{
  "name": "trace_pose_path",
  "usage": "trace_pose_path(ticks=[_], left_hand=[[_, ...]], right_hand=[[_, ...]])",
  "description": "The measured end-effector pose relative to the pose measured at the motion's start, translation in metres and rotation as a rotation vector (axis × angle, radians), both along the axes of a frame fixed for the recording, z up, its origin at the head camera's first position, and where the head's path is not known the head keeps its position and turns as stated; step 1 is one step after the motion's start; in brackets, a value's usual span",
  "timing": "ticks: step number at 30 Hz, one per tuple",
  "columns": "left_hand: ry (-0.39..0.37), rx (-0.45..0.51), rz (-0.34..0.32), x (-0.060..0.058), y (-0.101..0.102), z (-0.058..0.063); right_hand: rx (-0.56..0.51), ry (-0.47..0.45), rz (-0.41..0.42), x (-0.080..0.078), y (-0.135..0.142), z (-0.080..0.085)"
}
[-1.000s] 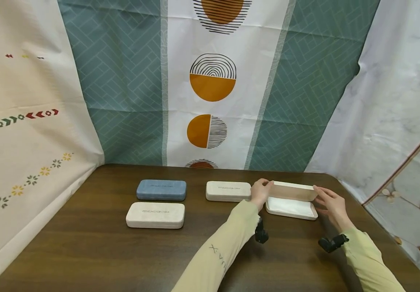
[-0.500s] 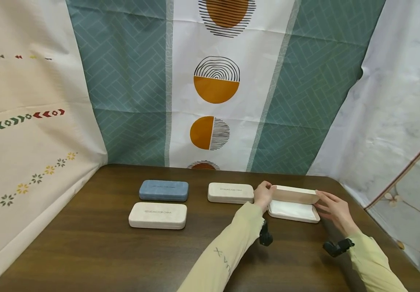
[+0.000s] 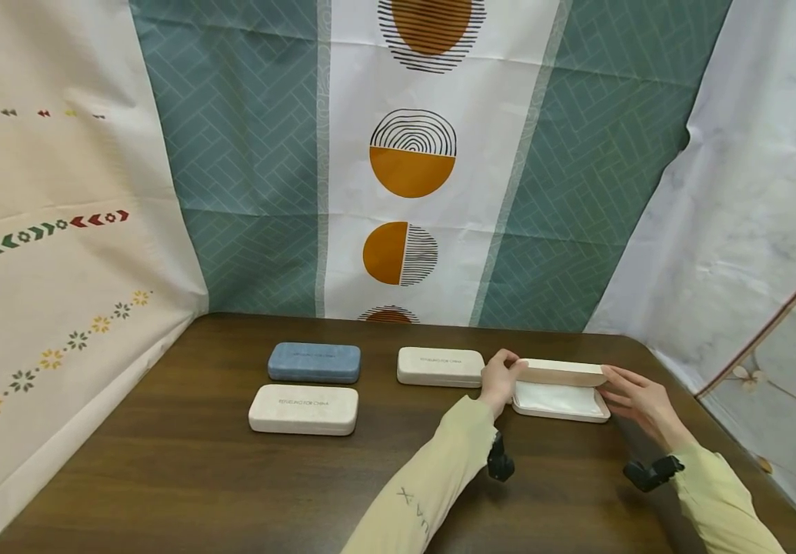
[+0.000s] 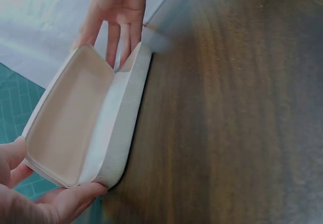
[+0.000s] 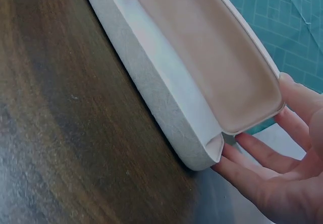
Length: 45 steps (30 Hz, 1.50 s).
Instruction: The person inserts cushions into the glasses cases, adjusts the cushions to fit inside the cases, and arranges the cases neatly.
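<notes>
At the right of the head view, a white glasses case stands on the table with its lid raised at a slant. Its lining is beige, and a white cloth lies inside the base. My left hand holds the left end; in the left wrist view one finger lies on the lid's edge and another digit on the base's corner. At the other end, my right hand pinches the lid's corner between thumb and finger, while its other fingers spread beside the base's end.
A closed white glasses case lies just left of my left hand. Further left are a blue case and, in front of it, another white case. Patterned cloth hangs behind the brown table.
The lid of the right-hand case has tilted down a little toward the base, with both hands moving along with it. The head view has shifted slightly. The other cases lie unmoved.
</notes>
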<state>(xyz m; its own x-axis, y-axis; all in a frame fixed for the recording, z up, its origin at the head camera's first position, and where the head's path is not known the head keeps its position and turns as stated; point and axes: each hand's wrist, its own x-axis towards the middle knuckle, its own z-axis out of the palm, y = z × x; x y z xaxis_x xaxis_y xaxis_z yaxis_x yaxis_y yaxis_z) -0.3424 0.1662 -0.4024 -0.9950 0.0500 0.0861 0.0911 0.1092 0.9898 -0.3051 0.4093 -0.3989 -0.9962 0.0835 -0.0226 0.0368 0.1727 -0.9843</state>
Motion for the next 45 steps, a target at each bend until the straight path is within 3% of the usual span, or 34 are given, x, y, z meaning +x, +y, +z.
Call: trace_pose_path(ticks=[8, 19, 25, 45], left_hand=[[0.028, 0.07, -0.008, 0.002, -0.002, -0.006], [-0.002, 0.126, -0.04, 0.004, -0.007, -0.006], [-0.02, 0.146, -0.045, 0.004, -0.008, -0.008], [-0.028, 0.176, -0.061, 0.006, -0.005, -0.015]], right_hand=[[0.046, 0.02, 0.03, 0.0, 0.003, -0.005], [-0.044, 0.082, 0.074, 0.002, 0.006, -0.012], [-0.179, 0.133, 0.117, 0.006, 0.007, -0.017], [-0.202, 0.195, 0.202, 0.009, 0.011, -0.023]])
